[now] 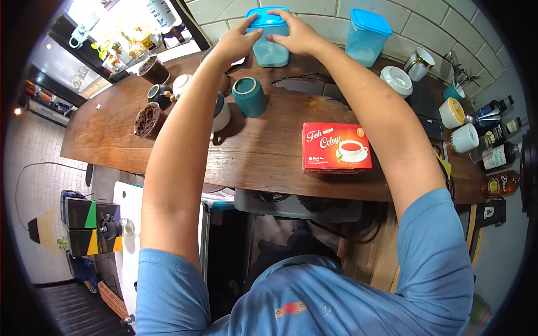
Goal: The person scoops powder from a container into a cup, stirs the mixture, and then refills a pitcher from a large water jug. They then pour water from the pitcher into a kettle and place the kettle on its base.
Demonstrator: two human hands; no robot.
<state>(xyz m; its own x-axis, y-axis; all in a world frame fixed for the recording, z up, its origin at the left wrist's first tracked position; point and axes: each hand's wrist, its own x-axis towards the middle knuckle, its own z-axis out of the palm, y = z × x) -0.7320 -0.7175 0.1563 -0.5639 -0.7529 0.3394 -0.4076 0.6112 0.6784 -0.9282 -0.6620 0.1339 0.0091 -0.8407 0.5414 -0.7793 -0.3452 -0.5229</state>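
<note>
Head view, looking down along both arms to a wooden table [263,162] set against a tiled wall.

Hands: both reach to the far edge of the table and meet on one blue tub [270,51]. Left hand [238,40] is on the tub's left side, fingers on the lid [268,17] rim. Right hand [297,33] lies over the lid's right side, fingers curled on top. Both hands are clamped on the tub and lid; fingertips almost meet across the front edge. Whether the lid is fully seated cannot be told.

Tub: translucent blue, upright, standing on the table just in front of the wall. A second tub [366,38], same kind with its lid on, stands to its right, apart from it, untouched.

Nearer on the table:
- teal cup [249,96], just in front of the held tub, between the arms
- red tea box [336,148], lying flat near the near edge, beside the right forearm
- white cup [221,115], partly hidden under the left forearm
- two bowls of dark grounds [149,119], left of the left arm
- white mugs [453,113] and bottles [499,154] at the right end

Person wears a blue shirt.
</note>
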